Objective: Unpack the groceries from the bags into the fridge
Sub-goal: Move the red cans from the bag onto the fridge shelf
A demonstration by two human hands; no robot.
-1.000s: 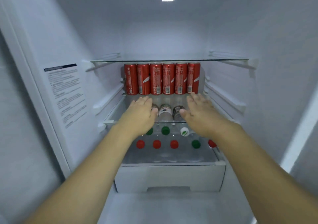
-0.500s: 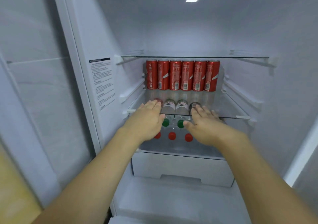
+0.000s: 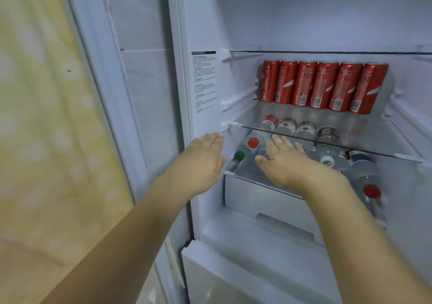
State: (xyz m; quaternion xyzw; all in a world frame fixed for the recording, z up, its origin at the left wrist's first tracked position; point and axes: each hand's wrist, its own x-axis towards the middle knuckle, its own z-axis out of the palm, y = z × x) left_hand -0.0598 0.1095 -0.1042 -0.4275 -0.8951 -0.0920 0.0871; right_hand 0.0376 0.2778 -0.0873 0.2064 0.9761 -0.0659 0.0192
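Bottles [image 3: 251,148] lie just beyond the fingertips, under the cans [image 3: 322,86]. Left hand [image 3: 201,161] and right hand [image 3: 284,161] are flat, fingers straight, holding nothing. Bottles likely heavy, smooth, prone to roll; best gripped around the body.

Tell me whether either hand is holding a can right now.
No. Both the left hand and right hand are flat and empty; the red cans stand untouched.

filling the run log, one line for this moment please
left hand open | right hand open, over bottles | red cans shelved
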